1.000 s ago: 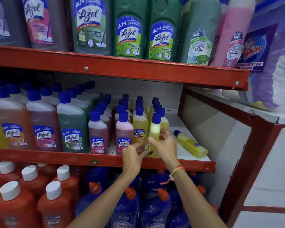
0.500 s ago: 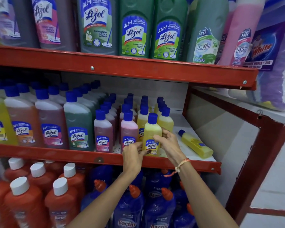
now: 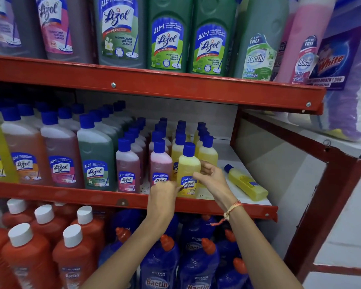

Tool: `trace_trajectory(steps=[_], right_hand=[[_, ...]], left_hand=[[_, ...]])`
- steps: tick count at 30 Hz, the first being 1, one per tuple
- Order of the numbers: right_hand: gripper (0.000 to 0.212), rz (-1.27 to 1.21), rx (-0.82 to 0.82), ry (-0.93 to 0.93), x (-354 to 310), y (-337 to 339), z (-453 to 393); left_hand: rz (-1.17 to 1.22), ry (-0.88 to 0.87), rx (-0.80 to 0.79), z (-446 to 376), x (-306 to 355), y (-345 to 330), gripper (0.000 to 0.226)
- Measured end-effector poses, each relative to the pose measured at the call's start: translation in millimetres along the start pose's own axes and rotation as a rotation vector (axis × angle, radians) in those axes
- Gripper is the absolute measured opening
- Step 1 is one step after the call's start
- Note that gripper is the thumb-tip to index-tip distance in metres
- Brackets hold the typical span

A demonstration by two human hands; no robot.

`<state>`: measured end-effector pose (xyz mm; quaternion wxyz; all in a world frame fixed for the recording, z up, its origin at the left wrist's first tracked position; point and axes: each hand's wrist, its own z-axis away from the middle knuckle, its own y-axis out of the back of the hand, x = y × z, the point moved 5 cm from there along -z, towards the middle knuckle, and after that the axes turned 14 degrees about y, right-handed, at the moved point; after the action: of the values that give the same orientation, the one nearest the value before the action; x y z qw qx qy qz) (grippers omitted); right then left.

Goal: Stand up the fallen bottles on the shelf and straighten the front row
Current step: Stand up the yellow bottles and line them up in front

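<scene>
While both forearms reach up from the lower edge of the view, the left hand (image 3: 164,191) sits low at the front lip of the middle shelf (image 3: 71,196), fingers curled against the base of an upright small yellow Lizol bottle (image 3: 188,172); whether it truly grips the bottle I cannot tell. The right hand (image 3: 212,177), with an orange thread band (image 3: 231,209) at its wrist, is at the bottle's other side, fingers loosely bent and touching its label edge, not closed around it. This bottle stands at the shelf's front edge, between the two hands. Just left of the left hand stand a small pink Lizol bottle (image 3: 161,165) and a small mauve Lizol bottle (image 3: 127,165), upright in the front row. To the right of the right hand, apart from it, a fallen yellow bottle (image 3: 245,182) lies on its side, cap pointing toward the back left. Behind the hands, rows of blue-capped bottles (image 3: 179,130) run back in files. Above them, large Lizol bottles (image 3: 169,36) stand on the upper shelf (image 3: 154,84).
</scene>
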<state>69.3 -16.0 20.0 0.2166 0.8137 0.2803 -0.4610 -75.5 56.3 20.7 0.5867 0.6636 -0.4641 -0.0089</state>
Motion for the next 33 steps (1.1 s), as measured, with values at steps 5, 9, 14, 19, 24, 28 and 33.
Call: trace_trajectory(steps=[5,9,14,19,24,28,33], right_hand=[[0.022,0.097,0.19,0.017,-9,51,5],[0.02,0.653,0.415,-0.01,-8,110,10],[0.032,0.971,0.223,-0.253,20,157,-4],[0.062,0.997,-0.147,-0.43,46,166,-22],[0.05,0.788,-0.179,-0.476,46,166,-30],[0.034,0.377,0.027,-0.43,46,156,-16],[0.038,-0.114,0.199,-0.219,36,137,6]], left_hand=[[0.308,-0.13,-0.045,2,44,0,0.019],[0.55,0.006,-0.266,-6,68,-44,0.018],[0.587,0.144,-0.418,-16,89,-92,0.022],[0.632,0.208,-0.482,-21,106,-114,0.02],[0.648,0.26,-0.529,-30,111,-121,0.013],[0.666,0.298,-0.569,-31,108,-122,0.024],[0.7,0.162,-0.522,-24,103,-109,0.03]])
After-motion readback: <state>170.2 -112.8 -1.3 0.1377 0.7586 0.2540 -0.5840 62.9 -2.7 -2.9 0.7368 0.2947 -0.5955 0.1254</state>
